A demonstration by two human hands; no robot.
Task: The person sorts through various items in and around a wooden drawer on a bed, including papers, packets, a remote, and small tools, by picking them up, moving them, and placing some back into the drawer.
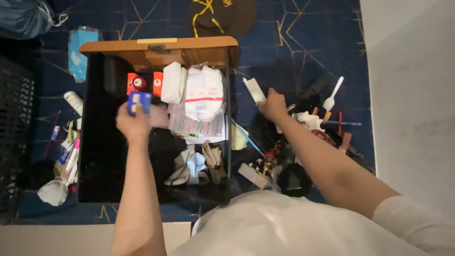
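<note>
A: Box [139, 101], small and blue, sits in the left hand [134, 124], held over the open drawer [95, 142]. The grip is clamped on it, fingers curled round its lower edge.

B: And the right hand [273, 106]?

A: It is out to the side of the drawer, over the clutter on the blue carpet [294, 42]. Its grip is closed on a white packet [254, 90], which sticks up and away from the knuckles.

B: What lies under the box?

A: Two orange bottles [142, 83] stand just beyond it at the back of the drawer. Beside them are a folded white cloth [171, 81] and a bagged white bundle [204, 92], with flat packets under that. The dark left part of the drawer is hard to read.

B: Which step does this look like?

A: My judgement: sorting, with one item lifted at the drawer and another picked from the floor pile. I cannot tell whether the box is going in or coming out.

B: What does the next move call for?

A: Probably a steady carry with each hand kept to its own side. The right hand is close to a white spoon [332, 95] and loose bits, so it should lift straight up. The left should keep clear of the bottles, which could tip.
</note>
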